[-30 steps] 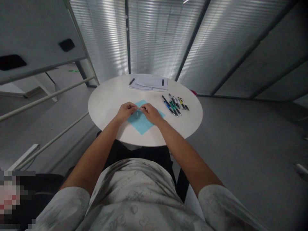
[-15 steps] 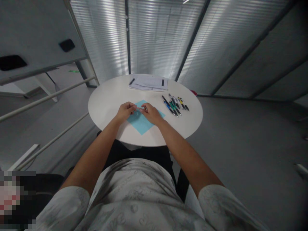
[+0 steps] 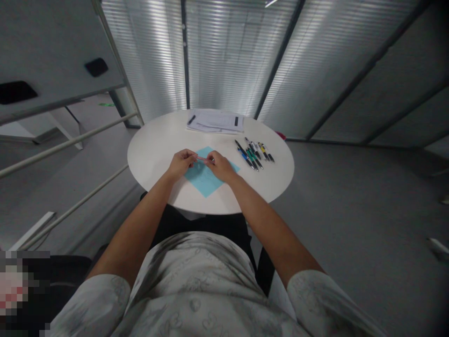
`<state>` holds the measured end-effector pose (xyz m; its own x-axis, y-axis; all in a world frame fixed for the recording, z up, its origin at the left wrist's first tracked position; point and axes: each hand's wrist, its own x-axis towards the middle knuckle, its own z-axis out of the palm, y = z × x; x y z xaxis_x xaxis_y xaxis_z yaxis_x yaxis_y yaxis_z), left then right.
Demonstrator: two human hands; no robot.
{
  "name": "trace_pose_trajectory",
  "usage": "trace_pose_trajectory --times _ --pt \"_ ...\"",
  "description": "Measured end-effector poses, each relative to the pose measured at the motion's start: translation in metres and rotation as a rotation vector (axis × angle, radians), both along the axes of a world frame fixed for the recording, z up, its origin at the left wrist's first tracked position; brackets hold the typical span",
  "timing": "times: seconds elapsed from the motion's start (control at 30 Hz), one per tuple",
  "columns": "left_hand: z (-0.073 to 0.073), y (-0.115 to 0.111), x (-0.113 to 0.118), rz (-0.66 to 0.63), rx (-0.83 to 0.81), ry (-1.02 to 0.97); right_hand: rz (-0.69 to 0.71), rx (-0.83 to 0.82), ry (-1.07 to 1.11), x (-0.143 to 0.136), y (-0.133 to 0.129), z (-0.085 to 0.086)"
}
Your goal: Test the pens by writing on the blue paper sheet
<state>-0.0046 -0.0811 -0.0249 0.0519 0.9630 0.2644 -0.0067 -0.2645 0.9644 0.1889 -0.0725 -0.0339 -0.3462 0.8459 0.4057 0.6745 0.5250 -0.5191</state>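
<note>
Between my two hands stretches a thin pink strip (image 3: 201,158), too small to name more exactly. My left hand (image 3: 182,163) pinches its left end, and my right hand (image 3: 219,165) pinches the right end. Both hands are closed, a little above a light blue square sheet (image 3: 206,183) that lies cornerwise on the white round table (image 3: 150,154). To the right of my right hand lies a loose group of pens (image 3: 250,153) with black, blue, green, white and yellow parts.
At the table's far side rests a stack of papers (image 3: 213,122) with a dark pen (image 3: 191,120) on its left part. Blinds (image 3: 231,56) hang behind the table. A pale metal rail (image 3: 70,142) runs along the left. Part of a pixelated person (image 3: 14,290) shows at lower left.
More of the pink strip shows between my fingers than before. My hands stay in nearly the same place; the whole view has shifted slightly.
</note>
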Motion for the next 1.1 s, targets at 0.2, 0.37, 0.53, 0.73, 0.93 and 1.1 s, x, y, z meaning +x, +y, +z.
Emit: trace_pose_trajectory --times 0.2,0.37,0.53,0.73,0.93,1.1 --pt "0.0004 -0.0005 -0.0003 0.004 -0.013 0.013 0.01 0.01 -0.084 0.0007 0.0003 0.0026" --pt "0.0019 0.0001 0.0006 0.011 -0.03 -0.015 0.002 -0.003 -0.002 0.0012 0.0013 -0.0001" --pt "0.0 0.0005 -0.0009 -0.008 -0.019 -0.021 0.017 0.034 0.007 0.0018 0.0065 -0.0054" --pt "-0.003 0.0021 -0.0012 -0.03 0.012 -0.026 0.021 -0.02 -0.036 0.0013 0.002 0.0006" --pt "-0.0032 0.0031 -0.0014 -0.008 -0.006 -0.049 0.002 -0.053 0.09 0.0008 -0.0003 0.0011" --pt "-0.0037 0.0022 -0.0019 -0.027 0.006 -0.034 0.027 0.018 0.073 0.0022 0.007 -0.0062"
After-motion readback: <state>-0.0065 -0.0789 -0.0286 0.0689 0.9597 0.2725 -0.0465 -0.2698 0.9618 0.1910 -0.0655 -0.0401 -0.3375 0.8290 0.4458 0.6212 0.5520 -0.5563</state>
